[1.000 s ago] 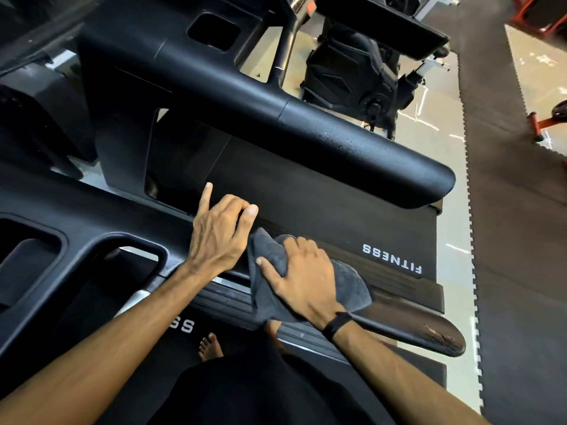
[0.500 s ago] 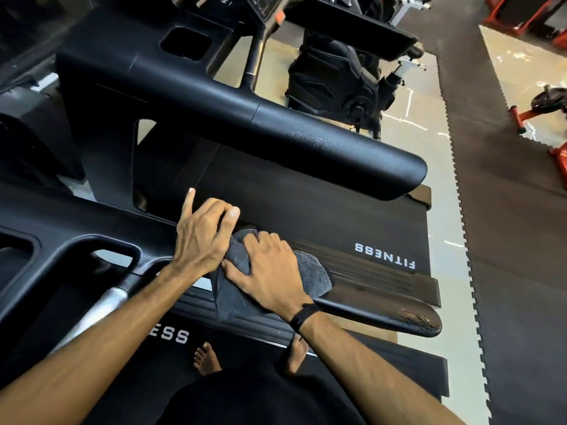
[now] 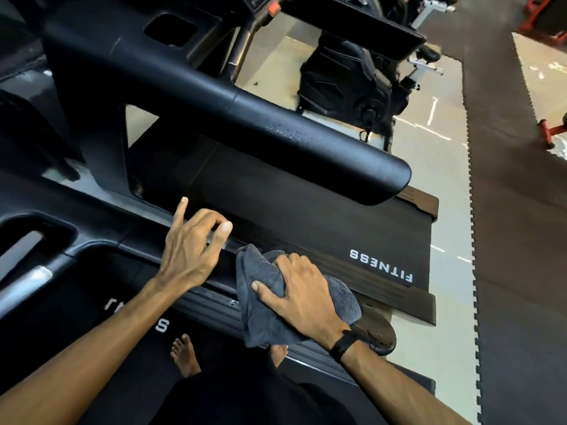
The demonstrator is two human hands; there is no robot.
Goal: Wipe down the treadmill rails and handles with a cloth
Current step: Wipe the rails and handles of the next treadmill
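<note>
My right hand point(image 3: 303, 299) grips a grey cloth point(image 3: 264, 305) and presses it onto the near black treadmill handrail point(image 3: 222, 265), close to the rail's worn rounded end point(image 3: 380, 335). The cloth drapes over both sides of the rail. My left hand point(image 3: 190, 250) sits on the same rail a short way to the left, fingers curled over its far edge and one finger raised. A bare stretch of rail shows between the two hands. A second thick black handrail point(image 3: 306, 142), on the neighbouring treadmill, runs above with pale specks on its top.
I stand barefoot point(image 3: 184, 354) on the treadmill belt. The neighbouring belt and side strip marked FITNESS point(image 3: 380, 266) lie just beyond the rail. A black exercise bike point(image 3: 352, 81) stands behind; dark rubber matting point(image 3: 521, 240) and red equipment point(image 3: 549, 130) lie right.
My right hand has slid the cloth rightwards along the near rail, away from my left hand, opening a gap between them. My left hand stays on the rail.
</note>
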